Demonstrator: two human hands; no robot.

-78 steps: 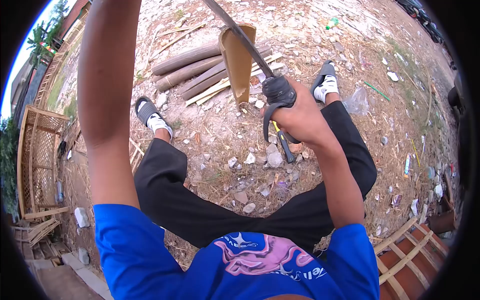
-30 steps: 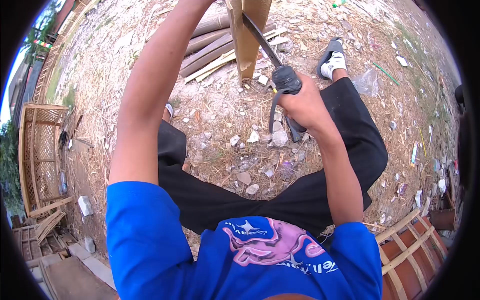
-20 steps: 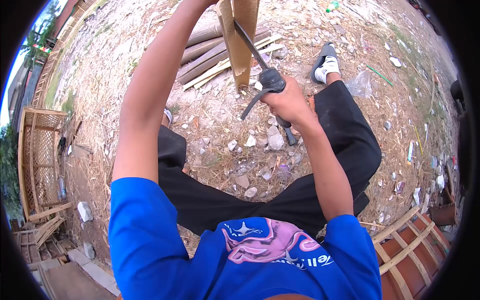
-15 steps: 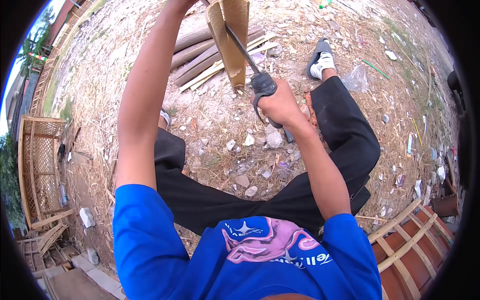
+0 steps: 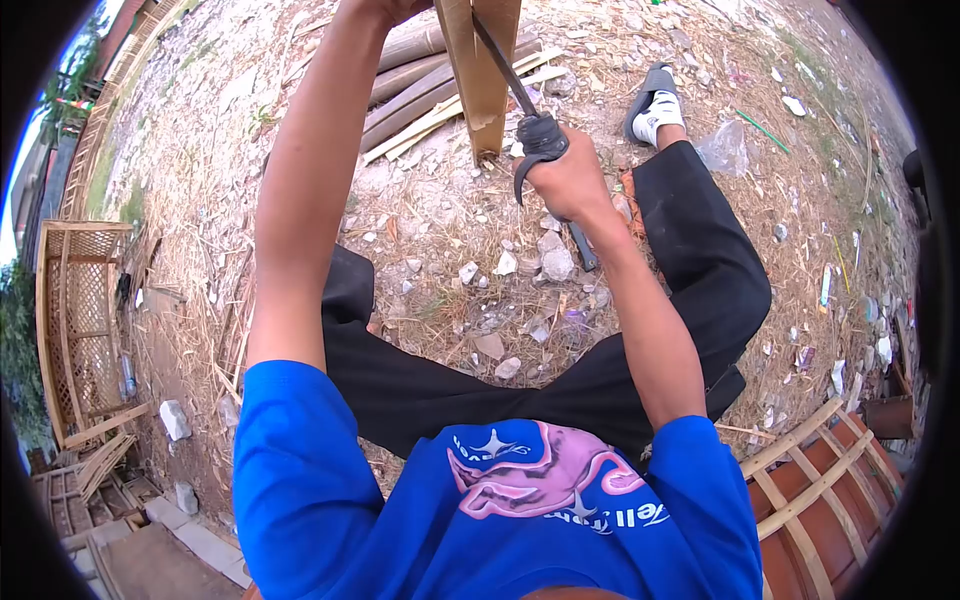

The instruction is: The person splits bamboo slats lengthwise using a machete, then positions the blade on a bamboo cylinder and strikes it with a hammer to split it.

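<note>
My R hand [image 5: 572, 182] is curled tight round the bulky, black-wrapped handle [image 5: 541, 138] of a long, dark metal blade [image 5: 506, 67], approx. mid-view. A loose black strap [image 5: 520, 180] hangs off the handle, L side, by my knuckles. Blade slants up & L from the grip, across the hollow of a tall, tan split-bamboo trough [image 5: 488, 95]; its far end is lost to view at the trough's L wall. Trough stands roughly upright at top ctr, in front of me; lower end down by the stony ground [image 5: 440, 215], top cut off by the view's edge.

My L hand [image 5: 402, 8] is up at the top edge, just L of the trough, mostly out of view, so can't tell how far its fingers are open or what, if anything, they've got.

Behind trough: stack of brown bamboo poles [image 5: 412, 79], w/ thin, pale wood strips [image 5: 430, 123] along the near side. Below my R hand, a dark, straight tool handle [image 5: 583, 246] lies partly hidden, next to a chunky, grey-white stone [image 5: 558, 264]. To the R, my foot in a grey rubber slide [image 5: 658, 80] & white patterned sock [image 5: 658, 117], nr a crumpled clear plastic bag [image 5: 725, 150] & thin green stick [image 5: 762, 131]. Far L, a tan wooden lattice frame [image 5: 85, 320]; lower R, a pale slatted wood frame [image 5: 815, 485] over a reddish-brown surface [image 5: 850, 515].
</note>
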